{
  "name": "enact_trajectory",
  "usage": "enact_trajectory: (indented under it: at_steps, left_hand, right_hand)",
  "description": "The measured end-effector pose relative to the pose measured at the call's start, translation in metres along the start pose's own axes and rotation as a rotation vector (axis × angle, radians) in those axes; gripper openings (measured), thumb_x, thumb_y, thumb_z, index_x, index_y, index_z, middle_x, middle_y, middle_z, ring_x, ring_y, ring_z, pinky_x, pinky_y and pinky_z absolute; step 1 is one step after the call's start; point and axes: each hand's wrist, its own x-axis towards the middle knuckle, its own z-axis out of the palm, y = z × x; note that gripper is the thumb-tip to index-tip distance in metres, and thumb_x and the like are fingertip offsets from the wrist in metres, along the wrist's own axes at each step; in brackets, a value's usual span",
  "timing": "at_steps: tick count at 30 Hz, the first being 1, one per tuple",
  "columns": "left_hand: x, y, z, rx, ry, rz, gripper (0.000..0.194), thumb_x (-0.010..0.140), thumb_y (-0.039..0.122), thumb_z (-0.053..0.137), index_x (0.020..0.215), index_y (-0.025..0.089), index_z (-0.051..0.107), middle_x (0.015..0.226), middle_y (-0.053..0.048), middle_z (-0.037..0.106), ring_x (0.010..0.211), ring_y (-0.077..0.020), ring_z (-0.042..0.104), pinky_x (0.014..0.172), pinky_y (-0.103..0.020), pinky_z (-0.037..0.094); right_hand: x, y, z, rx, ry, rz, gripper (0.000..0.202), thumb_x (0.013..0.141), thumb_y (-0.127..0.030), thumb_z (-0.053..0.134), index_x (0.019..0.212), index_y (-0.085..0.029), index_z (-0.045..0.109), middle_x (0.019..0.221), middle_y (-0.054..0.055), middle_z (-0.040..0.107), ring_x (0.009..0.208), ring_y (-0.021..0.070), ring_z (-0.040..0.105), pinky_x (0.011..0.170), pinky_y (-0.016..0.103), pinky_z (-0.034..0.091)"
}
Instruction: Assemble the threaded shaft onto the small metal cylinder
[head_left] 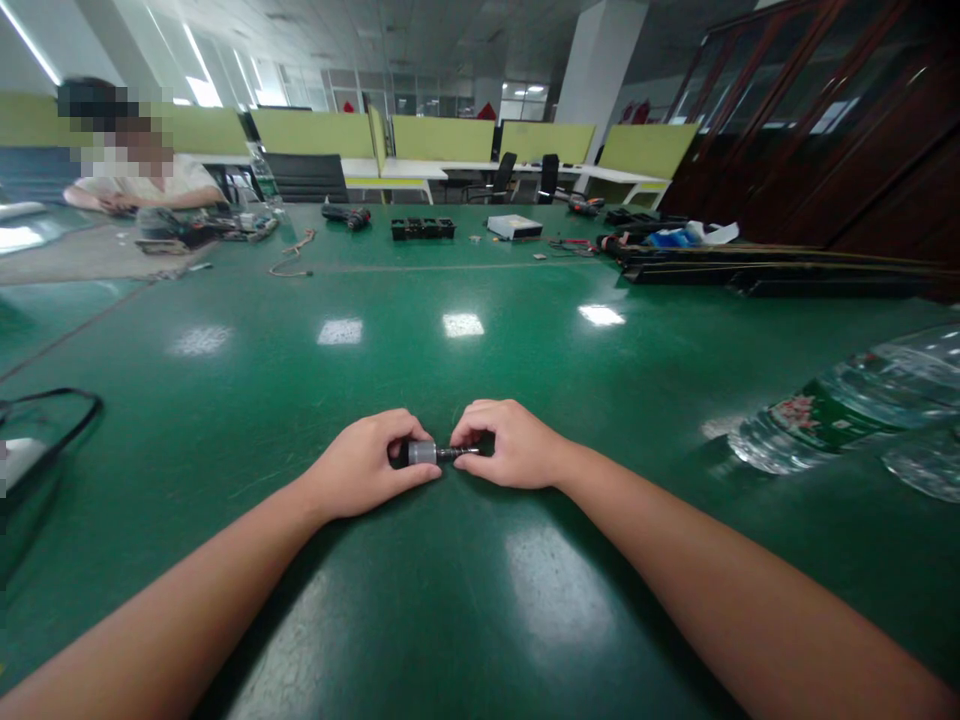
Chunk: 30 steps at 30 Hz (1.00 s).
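Head view: my left fingers (421,474) grip the grey cylinder (423,453), long axis crosswise, dark shaft (445,453) pointing right, pinched by my right fingers (475,467)

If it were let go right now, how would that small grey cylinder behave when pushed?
The grey cylinder would probably roll, given its rounded side and the glossy table. Its metallic sheen suggests something stiff, perhaps heavy for its size. The thin dark stem might make it curve.
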Motion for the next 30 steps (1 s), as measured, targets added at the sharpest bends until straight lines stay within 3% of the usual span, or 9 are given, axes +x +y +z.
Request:
enact_trajectory:
  at_steps: [23, 28, 30]
  left_hand:
    - [-0.001, 0.000, 0.000, 0.003, 0.002, 0.000, 0.029, 0.081, 0.046, 0.067, 0.091, 0.019, 0.066, 0.077, 0.000, 0.059, 0.069, -0.0151, 0.053, 0.062, -0.025, 0.037]
    - [0.000, -0.001, 0.000, -0.007, 0.003, 0.006, 0.030, 0.082, 0.048, 0.066, 0.090, 0.019, 0.066, 0.078, 0.000, 0.060, 0.069, -0.0151, 0.053, 0.062, -0.025, 0.037]
    - [-0.001, -0.001, -0.001, -0.004, 0.005, 0.005, 0.031, 0.082, 0.049, 0.065, 0.090, 0.019, 0.066, 0.079, 0.000, 0.060, 0.069, -0.0153, 0.053, 0.062, -0.025, 0.037]
  right_hand:
    - [-0.001, 0.007, -0.008, -0.035, 0.001, 0.026, 0.007, 0.067, -0.014, 0.073, 0.072, -0.016, 0.068, 0.069, 0.000, 0.063, 0.065, 0.0122, 0.056, 0.066, 0.025, 0.043]
    - [-0.003, 0.018, -0.016, -0.012, -0.024, 0.052, 0.006, 0.068, -0.012, 0.070, 0.072, -0.016, 0.068, 0.070, 0.000, 0.063, 0.066, 0.0125, 0.057, 0.065, 0.025, 0.044]
    - [-0.005, 0.025, -0.020, -0.019, 0.024, 0.100, 0.008, 0.066, -0.009, 0.068, 0.071, -0.015, 0.067, 0.071, 0.001, 0.063, 0.065, 0.0123, 0.056, 0.063, 0.024, 0.044]
